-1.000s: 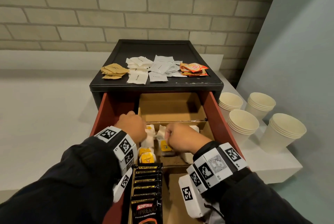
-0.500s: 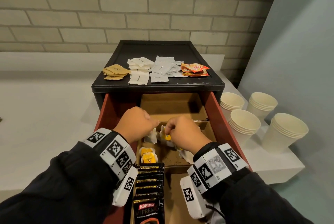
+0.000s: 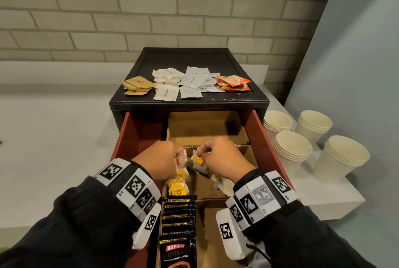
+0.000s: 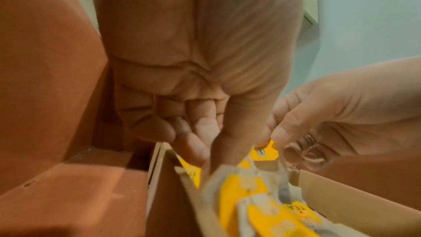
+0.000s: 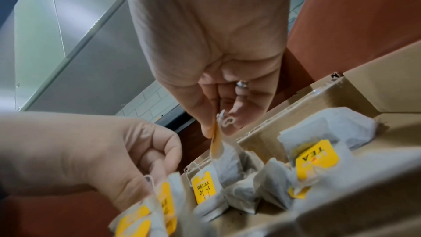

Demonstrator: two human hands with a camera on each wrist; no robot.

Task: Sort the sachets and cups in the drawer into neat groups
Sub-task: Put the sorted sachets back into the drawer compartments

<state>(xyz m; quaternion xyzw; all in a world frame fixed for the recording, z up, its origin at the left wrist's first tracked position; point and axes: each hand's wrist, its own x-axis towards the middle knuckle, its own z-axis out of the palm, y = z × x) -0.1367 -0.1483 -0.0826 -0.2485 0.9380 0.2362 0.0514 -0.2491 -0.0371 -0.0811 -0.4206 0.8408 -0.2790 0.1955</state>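
Observation:
The red drawer (image 3: 262,138) is pulled out, with cardboard dividers inside. Both hands are in its middle compartment, among tea bags with yellow tags (image 3: 178,190). My right hand (image 3: 199,155) pinches the yellow tag (image 5: 215,143) of one tea bag (image 5: 229,159), which hangs just above the pile. My left hand (image 3: 180,157), fingers curled, pinches another tea bag (image 5: 159,188) at the compartment's left side. More tea bags (image 5: 314,159) lie loose at the right. A row of black Kopiko sachets (image 3: 179,220) fills the front left compartment. The back compartment (image 3: 205,127) holds nothing visible.
On the black cabinet top (image 3: 194,60) lie brown sachets (image 3: 138,86), white sachets (image 3: 166,86), cream sachets (image 3: 194,82) and orange sachets (image 3: 233,83) in piles. Several stacks of paper cups (image 3: 292,149) stand on the white counter to the right.
Both hands have risen from the bottom of the compartment and come closer together. Each now lifts a tea bag clear of the pile.

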